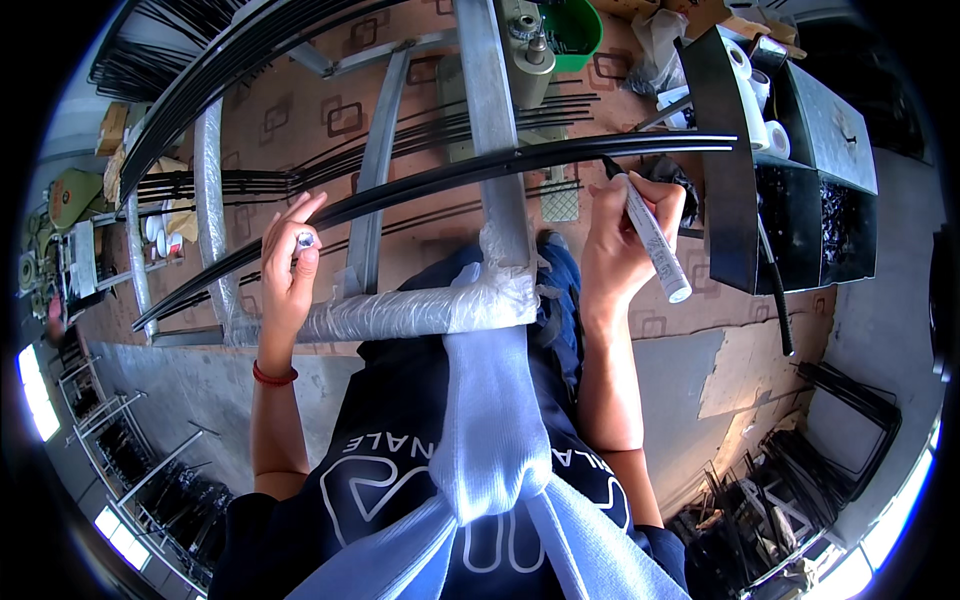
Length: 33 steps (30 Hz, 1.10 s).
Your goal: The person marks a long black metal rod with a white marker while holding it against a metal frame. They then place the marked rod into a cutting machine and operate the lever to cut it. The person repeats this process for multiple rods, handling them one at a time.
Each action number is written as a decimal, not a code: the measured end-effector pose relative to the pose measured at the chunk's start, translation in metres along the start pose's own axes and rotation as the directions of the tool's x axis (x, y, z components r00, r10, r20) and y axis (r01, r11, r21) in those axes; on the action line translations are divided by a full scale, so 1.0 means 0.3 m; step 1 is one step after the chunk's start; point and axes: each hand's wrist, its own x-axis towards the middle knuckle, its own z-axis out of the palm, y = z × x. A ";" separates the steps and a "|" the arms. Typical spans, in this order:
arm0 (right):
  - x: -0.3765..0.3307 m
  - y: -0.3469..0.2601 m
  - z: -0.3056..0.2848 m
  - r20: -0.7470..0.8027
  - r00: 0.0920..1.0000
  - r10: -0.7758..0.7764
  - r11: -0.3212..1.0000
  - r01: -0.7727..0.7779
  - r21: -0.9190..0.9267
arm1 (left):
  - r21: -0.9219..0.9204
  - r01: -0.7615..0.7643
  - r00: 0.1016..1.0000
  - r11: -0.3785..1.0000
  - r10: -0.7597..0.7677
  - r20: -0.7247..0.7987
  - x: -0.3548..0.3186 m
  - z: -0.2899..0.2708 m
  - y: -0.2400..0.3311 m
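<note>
A bundle of long, thin black rods (430, 190) slants across a metal frame wrapped in clear plastic (395, 314). My right hand (612, 245) is closed round a white marker pen (657, 242). Its dark tip points up and away, close to the right part of the rods. Beside the left part of the rods is my left hand (284, 275), fingers curled round a small white cap (305, 240), with the fingertips near or against the rods. Whether they press on the rods I cannot tell.
More black rods (215, 185) lie beyond the frame, at the left. A green bucket (575, 35) stands at the back beside a grey-green machine (530, 65). On the right, a dark metal cabinet (715, 160) carries white rolls (776, 138). Black metal frames (850, 430) lean at the lower right.
</note>
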 end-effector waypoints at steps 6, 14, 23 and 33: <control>0.001 0.009 -0.003 0.004 0.999 0.045 0.998 -0.045 0.035 | -0.001 -0.014 1.000 1.000 0.014 0.001 0.003 0.000 -0.002; 0.014 0.014 0.003 -0.076 0.995 0.070 0.995 -0.064 0.072 | -0.002 0.001 1.000 1.000 -0.001 0.005 0.003 0.003 -0.004; 0.023 0.026 -0.003 -0.107 0.992 0.073 0.995 -0.065 0.077 | 0.006 0.007 1.000 1.000 -0.007 0.002 -0.003 -0.001 -0.003; 0.062 0.022 -0.028 -0.083 0.996 -0.033 0.982 0.048 0.183 | -0.007 -0.015 1.000 1.000 0.015 -0.006 0.001 0.007 -0.012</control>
